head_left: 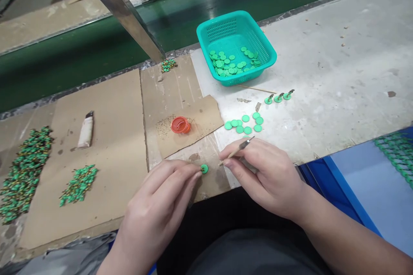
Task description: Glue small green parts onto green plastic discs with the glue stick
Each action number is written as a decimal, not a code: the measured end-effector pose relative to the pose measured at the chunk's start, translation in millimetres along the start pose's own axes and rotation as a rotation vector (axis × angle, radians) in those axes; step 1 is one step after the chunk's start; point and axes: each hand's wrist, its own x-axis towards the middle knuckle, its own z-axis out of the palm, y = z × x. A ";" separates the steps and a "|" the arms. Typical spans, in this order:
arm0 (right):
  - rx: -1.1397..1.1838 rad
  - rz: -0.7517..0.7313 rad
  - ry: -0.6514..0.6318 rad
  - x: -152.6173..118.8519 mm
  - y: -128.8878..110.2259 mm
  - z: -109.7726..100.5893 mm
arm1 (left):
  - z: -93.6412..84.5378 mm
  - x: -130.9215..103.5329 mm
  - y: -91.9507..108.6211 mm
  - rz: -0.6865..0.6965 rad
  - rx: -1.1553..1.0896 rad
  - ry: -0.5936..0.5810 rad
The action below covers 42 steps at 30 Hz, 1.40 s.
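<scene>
My left hand point(164, 193) is closed, its thumb and fingers pinched at the edge of a small green disc point(204, 168). A tiny dark brown piece shows on that disc by the fingertips. In my right hand point(267, 176) a thin wooden stick point(235, 151) is held between thumb and fingers, its dark, needle-like end pointing up and away. The stick's pale end is near the disc, apart from it. Loose green discs point(247, 130) lie beyond my right hand. Farther off, three green discs point(278, 99) carry small dark upright pieces. An orange-red cup point(180, 125) sits beyond my left hand.
A teal basket point(271, 62) holds many green discs. Piles of small green-and-brown pieces point(26, 172) point(78, 184) lie left on cardboard point(112, 137), near a white lighter-shaped object point(85, 130). A thin stick point(258, 89) lies before the basket. A metal post point(129, 17) rises behind.
</scene>
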 end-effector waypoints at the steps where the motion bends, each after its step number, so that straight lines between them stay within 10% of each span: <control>1: 0.002 -0.005 0.004 -0.1 0.0 0.4 | -0.4 0.0 1.4 0.014 0.015 -0.005; 42: 0.088 0.065 -0.097 5.6 2.1 21.4 | 17.3 -4.2 -3.8 -0.128 -0.226 0.070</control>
